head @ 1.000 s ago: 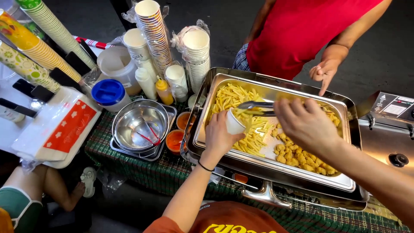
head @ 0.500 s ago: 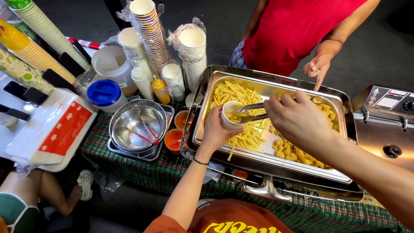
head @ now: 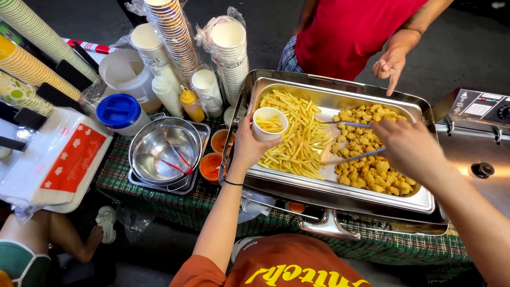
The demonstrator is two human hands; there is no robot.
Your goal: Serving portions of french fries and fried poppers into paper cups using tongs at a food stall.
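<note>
Holding the white paper cup (head: 269,123) in your left hand (head: 247,150), you had your fingers wrapped closed around its side, and it sat over the near-left part of the steel tray (head: 340,85), directly above the heap of fries (head: 297,135). Its mouth pointed up and tipped slightly toward you, its long axis close to vertical, with a few fries already inside. Your right hand (head: 406,149) was closed on the handles of the blue-handled tongs (head: 348,139), whose arms were spread apart, their flat tips over the bare strip between the fries and the fried nuggets (head: 372,159). The tongs lay roughly crosswise, tips pointing left toward the cup. To fill well, I judged you needed the cup kept upright and low over the tray, so strays fell back in. Another person's hand (head: 390,61), across the tray, pointed a finger down at the nuggets.
</note>
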